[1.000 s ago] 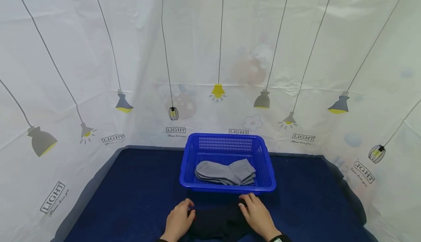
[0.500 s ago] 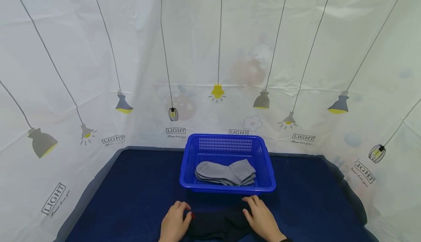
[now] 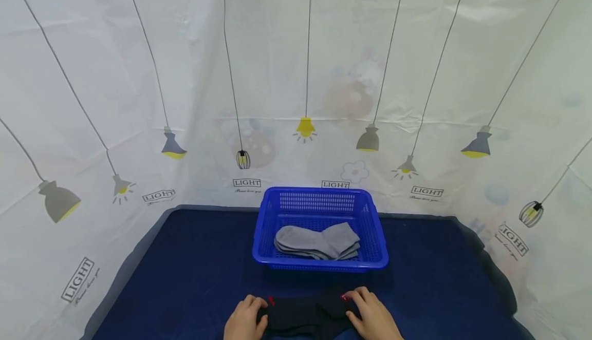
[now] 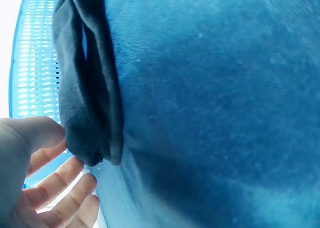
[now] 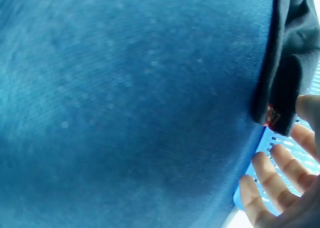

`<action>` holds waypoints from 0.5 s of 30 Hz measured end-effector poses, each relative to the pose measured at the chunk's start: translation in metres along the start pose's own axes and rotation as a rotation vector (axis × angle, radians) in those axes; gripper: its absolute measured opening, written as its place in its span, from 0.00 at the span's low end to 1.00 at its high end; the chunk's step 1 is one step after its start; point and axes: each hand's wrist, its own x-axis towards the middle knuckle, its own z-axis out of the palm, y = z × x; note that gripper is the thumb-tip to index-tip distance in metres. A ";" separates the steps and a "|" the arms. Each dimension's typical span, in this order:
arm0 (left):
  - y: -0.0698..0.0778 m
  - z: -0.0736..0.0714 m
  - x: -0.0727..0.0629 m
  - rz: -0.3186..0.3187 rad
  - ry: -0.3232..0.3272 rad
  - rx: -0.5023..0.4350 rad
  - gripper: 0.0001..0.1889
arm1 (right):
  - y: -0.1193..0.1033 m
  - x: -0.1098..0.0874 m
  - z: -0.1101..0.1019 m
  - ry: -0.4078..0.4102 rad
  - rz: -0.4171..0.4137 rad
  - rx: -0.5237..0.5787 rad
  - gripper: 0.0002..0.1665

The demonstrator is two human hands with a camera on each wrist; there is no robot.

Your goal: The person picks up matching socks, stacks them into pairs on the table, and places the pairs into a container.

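A black sock (image 3: 300, 313) with small red marks near both ends lies crosswise on the dark blue cloth, in front of the basket. My left hand (image 3: 246, 319) is at its left end. In the left wrist view the thumb (image 4: 47, 132) and forefinger pinch the edge there, while the other fingers spread loosely. At the right end, my right hand (image 3: 373, 315) pinches the sock beside a red mark; in the right wrist view its thumb (image 5: 309, 106) overlaps the edge. The layers part slightly along the near side, showing a narrow gap.
Just beyond the sock stands a blue plastic basket (image 3: 379, 237) holding a stack of folded grey socks (image 3: 314, 241). Dark blue cloth (image 3: 194, 263) covers the table. Behind it and on both sides hangs a white sheet (image 3: 277, 47) printed with lamps.
Both hands have drawn slightly toward me. The right hand has shifted a little to the right, uncovering a red mark. The left red mark shows more fully; the basket stays put.
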 end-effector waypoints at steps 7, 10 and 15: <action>-0.001 0.008 0.007 0.040 -0.016 0.053 0.08 | 0.006 0.005 0.005 -0.027 -0.038 0.003 0.19; 0.000 0.009 0.009 0.045 -0.027 0.075 0.08 | 0.006 0.007 0.006 -0.027 -0.058 0.007 0.19; 0.003 0.010 0.012 0.041 -0.050 0.083 0.09 | 0.003 0.011 0.007 -0.027 -0.068 0.010 0.18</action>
